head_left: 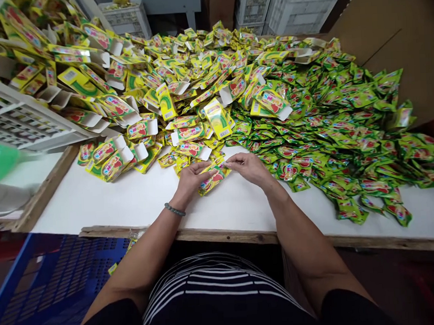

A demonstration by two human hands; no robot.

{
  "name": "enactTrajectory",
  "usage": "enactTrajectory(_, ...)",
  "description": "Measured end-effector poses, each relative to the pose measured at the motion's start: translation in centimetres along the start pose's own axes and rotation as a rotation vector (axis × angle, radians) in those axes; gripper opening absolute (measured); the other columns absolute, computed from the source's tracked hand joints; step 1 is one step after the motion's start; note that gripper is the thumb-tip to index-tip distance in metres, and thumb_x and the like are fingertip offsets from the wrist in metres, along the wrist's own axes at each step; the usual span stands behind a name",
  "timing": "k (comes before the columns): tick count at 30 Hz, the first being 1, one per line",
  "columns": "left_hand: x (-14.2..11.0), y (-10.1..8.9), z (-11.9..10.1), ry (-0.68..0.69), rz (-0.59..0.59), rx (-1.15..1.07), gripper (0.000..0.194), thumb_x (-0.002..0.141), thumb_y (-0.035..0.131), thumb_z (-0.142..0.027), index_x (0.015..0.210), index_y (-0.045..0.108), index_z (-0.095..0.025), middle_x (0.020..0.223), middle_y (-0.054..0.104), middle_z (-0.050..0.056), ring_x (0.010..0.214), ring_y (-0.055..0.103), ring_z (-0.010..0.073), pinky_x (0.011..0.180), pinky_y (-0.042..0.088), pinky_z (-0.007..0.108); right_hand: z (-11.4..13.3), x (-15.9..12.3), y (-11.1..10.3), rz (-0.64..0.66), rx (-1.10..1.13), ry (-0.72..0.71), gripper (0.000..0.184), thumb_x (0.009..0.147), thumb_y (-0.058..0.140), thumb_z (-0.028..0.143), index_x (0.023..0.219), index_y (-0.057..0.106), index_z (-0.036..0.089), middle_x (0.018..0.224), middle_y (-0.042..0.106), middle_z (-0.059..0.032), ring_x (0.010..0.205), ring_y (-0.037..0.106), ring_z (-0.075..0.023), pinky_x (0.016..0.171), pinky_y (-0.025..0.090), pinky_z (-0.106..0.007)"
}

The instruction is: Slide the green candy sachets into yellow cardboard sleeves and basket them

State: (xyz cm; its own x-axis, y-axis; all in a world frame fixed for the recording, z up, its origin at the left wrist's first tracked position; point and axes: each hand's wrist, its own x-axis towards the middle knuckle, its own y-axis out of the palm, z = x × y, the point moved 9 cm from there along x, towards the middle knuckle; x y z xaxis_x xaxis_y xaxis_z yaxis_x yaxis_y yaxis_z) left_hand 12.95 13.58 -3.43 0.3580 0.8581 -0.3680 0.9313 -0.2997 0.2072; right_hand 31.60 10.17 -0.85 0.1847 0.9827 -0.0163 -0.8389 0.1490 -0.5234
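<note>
My left hand (191,178) and my right hand (248,167) meet over a small yellow-green carton (213,179) lying on the white table top (139,199). Both hands have fingers curled onto the carton's ends, the left on its near end, the right on its far end. Just behind the hands lies a heap of flat yellow cartons (185,92) with open white flaps. To the right spreads a large pile of green sachets (345,128). A beaded bracelet sits on my left wrist.
A white plastic crate (24,120) rests on the left, with cartons piled over it. A blue crate (53,280) stands below the table's front edge at left. White baskets (289,6) and brown cardboard (394,35) stand at the back.
</note>
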Motion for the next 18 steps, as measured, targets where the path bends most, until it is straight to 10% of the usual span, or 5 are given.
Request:
enactTrajectory(8, 0.7, -0.5, 0.6, -0.041, -0.035, -0.016, 0.054, 0.041, 0.095, -0.028, 0.088, 0.072, -0.014, 0.073, 0.074, 0.002, 0.065, 0.067, 0.0139, 0.064, 0.052, 0.025, -2.5, -2.2, -7.9, -0.284, -0.828, 0.065, 0.020, 0.080, 0.056, 0.011, 0.085, 0.073, 0.018, 0.105, 0.065, -0.0203, 0.111, 0.050, -0.0403, 0.090, 0.037, -0.058)
enactTrajectory(14, 0.7, -0.1, 0.4, 0.000, -0.027, -0.024, 0.052, 0.042, 0.094, -0.028, 0.086, 0.070, -0.014, 0.075, 0.074, 0.002, 0.067, 0.067, 0.0133, 0.066, 0.052, 0.025, -1.8, -1.6, -8.7, -0.410, -0.356, 0.018, 0.015, 0.082, 0.058, 0.028, 0.082, 0.072, 0.023, 0.087, 0.068, -0.0105, 0.088, 0.060, -0.0294, 0.084, 0.047, -0.048)
enactTrajectory(18, 0.6, 0.1, 0.3, 0.027, 0.010, 0.037, 0.051, 0.046, 0.093, -0.029, 0.089, 0.071, -0.013, 0.075, 0.073, 0.001, 0.064, 0.065, 0.0118, 0.066, 0.050, 0.025, -1.0, -1.2, -5.6, -0.358, 0.205, 0.047, 0.029, 0.074, 0.067, 0.049, 0.089, 0.069, 0.023, 0.072, 0.062, -0.0029, 0.067, 0.059, -0.0214, 0.063, 0.052, -0.039)
